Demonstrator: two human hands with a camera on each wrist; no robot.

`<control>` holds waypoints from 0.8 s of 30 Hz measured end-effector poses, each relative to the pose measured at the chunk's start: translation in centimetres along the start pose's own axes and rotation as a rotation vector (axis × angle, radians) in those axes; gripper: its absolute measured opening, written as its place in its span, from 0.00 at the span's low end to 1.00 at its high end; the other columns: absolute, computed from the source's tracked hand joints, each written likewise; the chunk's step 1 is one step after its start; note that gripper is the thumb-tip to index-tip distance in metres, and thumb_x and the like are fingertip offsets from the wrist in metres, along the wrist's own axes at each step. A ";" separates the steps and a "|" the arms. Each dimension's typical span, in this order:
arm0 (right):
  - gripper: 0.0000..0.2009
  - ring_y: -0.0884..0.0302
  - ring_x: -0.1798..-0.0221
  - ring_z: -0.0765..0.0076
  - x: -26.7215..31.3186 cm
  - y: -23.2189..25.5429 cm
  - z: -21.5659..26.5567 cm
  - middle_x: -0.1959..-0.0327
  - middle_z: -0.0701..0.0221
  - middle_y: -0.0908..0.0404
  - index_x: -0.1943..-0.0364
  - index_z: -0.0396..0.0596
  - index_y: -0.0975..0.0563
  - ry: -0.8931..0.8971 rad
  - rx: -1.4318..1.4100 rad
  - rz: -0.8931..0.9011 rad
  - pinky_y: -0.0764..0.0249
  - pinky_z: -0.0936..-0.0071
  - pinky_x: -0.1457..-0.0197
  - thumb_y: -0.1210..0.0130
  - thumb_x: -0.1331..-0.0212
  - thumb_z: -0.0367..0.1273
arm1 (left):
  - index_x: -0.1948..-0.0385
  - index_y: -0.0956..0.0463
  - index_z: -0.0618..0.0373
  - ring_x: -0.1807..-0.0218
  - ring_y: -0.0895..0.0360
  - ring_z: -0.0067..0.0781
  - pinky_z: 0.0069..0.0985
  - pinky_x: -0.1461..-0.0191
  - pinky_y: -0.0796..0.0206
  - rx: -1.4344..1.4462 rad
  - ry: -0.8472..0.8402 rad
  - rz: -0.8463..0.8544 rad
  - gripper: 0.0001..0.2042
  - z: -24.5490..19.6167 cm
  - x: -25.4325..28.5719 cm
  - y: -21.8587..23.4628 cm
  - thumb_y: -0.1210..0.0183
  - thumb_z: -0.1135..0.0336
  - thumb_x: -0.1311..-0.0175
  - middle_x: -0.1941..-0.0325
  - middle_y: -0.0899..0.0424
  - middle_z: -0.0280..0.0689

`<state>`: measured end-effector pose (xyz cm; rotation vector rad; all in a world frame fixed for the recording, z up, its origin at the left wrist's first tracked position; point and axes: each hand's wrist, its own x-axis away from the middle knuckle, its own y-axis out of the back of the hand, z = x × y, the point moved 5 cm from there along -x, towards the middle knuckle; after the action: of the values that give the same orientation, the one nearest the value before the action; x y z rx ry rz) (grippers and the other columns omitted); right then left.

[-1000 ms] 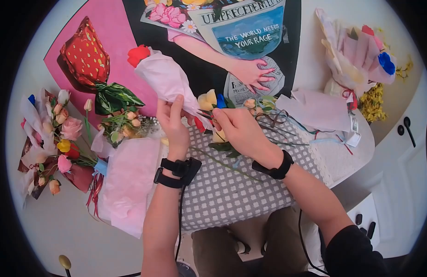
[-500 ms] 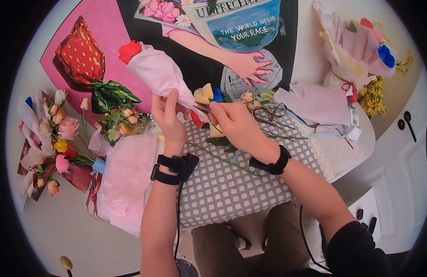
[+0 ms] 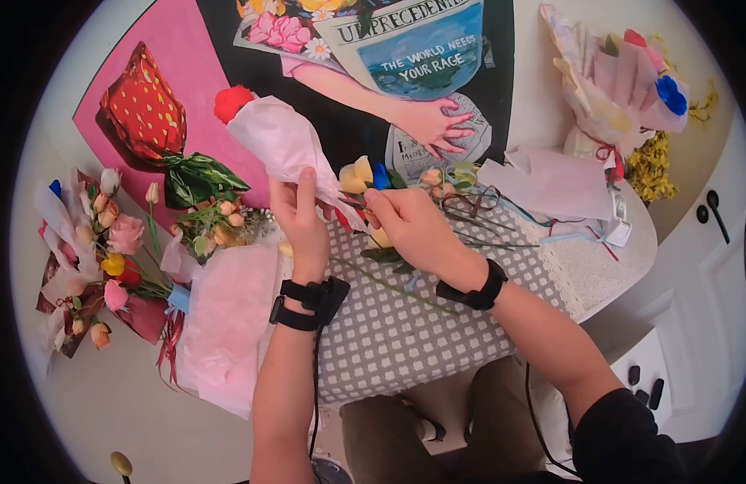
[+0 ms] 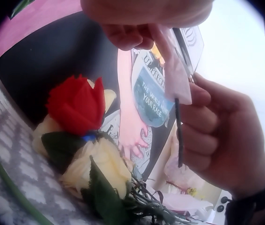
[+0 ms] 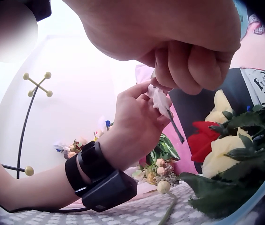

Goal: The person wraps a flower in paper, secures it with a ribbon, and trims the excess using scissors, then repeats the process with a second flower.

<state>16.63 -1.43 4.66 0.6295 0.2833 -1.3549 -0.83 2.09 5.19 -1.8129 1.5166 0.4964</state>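
Note:
My left hand (image 3: 299,218) holds a single flower wrapped in pale pink paper (image 3: 280,137), its red head (image 3: 231,103) tilted up to the left. Below the fingers the paper narrows, and a dark stem (image 4: 179,136) pokes out of its lower end. Close beside it, my right hand (image 3: 417,230) has its fingers curled around what looks like a pair of scissors, with thin metal blades (image 4: 184,44) lying along the paper; the handles are mostly hidden in the hand. Beneath the hands lie a red rose (image 4: 76,105) and a cream rose (image 4: 99,166).
Pale pink paper sheets (image 3: 228,315) lie at the left of the checked cloth (image 3: 413,339), beside a mixed bouquet (image 3: 119,266). Toward the right are loose stems (image 3: 494,242), folded paper (image 3: 542,181) and a wrapped bouquet (image 3: 615,113). A painted poster stands behind.
Both hands keep their hold and stay close together while the head view shifts slightly. The paper's narrow lower end now hangs over part of the red rose below.

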 end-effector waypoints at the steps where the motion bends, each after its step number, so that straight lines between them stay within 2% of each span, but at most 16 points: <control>1: 0.24 0.39 0.78 0.76 0.0 0.1 0.0 0.84 0.70 0.31 0.75 0.35 0.26 -0.012 -0.007 0.003 0.40 0.70 0.71 0.53 0.23 0.41 | 0.48 0.29 0.59 0.72 0.26 0.18 0.19 0.78 0.39 -0.012 -0.003 0.003 0.12 0.1 0.0 0.0 0.45 0.65 0.26 0.64 0.21 0.33; 5: 0.25 0.39 0.77 0.80 -0.2 -0.1 -1.2 0.84 0.74 0.30 0.75 0.34 0.24 -0.075 -0.123 0.020 0.41 0.74 0.72 0.52 0.23 0.42 | 0.49 0.29 0.59 0.73 0.26 0.18 0.19 0.78 0.39 -0.017 0.004 0.008 0.11 0.2 0.1 -0.1 0.45 0.65 0.26 0.65 0.21 0.33; 7: 0.26 0.42 0.77 0.84 -0.1 -1.1 -3.0 0.83 0.79 0.32 0.75 0.34 0.24 -0.334 -0.501 0.073 0.44 0.77 0.72 0.52 0.23 0.43 | 0.49 0.29 0.59 0.74 0.27 0.18 0.18 0.79 0.41 0.012 0.017 0.008 0.10 0.2 0.2 -0.1 0.45 0.65 0.25 0.65 0.21 0.32; 11: 0.26 0.44 0.77 0.86 -0.1 -0.7 -2.5 0.82 0.82 0.34 0.75 0.36 0.23 -0.255 -0.409 0.050 0.45 0.79 0.72 0.52 0.22 0.43 | 0.49 0.29 0.60 0.76 0.27 0.18 0.17 0.79 0.41 0.051 0.031 0.000 0.11 -0.2 0.2 -0.5 0.46 0.65 0.24 0.67 0.21 0.32; 13: 0.25 0.38 0.80 0.76 -0.2 -0.3 -1.6 0.85 0.72 0.31 0.74 0.35 0.23 -0.125 -0.252 0.035 0.39 0.68 0.72 0.53 0.23 0.43 | 0.48 0.29 0.60 0.76 0.27 0.18 0.17 0.79 0.41 0.027 0.021 0.012 0.10 -0.3 0.4 -0.6 0.46 0.65 0.24 0.67 0.21 0.32; 19: 0.25 0.36 0.79 0.72 -0.2 0.1 -1.2 0.84 0.67 0.27 0.75 0.36 0.24 -0.096 -0.157 0.002 0.36 0.66 0.71 0.54 0.24 0.42 | 0.49 0.31 0.58 0.72 0.26 0.18 0.19 0.77 0.38 -0.056 -0.023 0.050 0.09 -0.2 1.0 -1.1 0.47 0.66 0.24 0.65 0.20 0.33; 24: 0.25 0.35 0.80 0.70 -0.4 0.0 -1.6 0.84 0.67 0.27 0.75 0.37 0.23 -0.115 -0.233 0.014 0.37 0.66 0.71 0.55 0.23 0.42 | 0.48 0.31 0.59 0.72 0.26 0.19 0.19 0.76 0.38 -0.053 -0.074 0.063 0.10 -0.3 1.4 -1.3 0.47 0.66 0.23 0.64 0.20 0.34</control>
<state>16.83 -0.20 3.55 0.3574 0.3378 -1.3155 0.69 0.98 4.73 -1.7715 1.5265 0.6326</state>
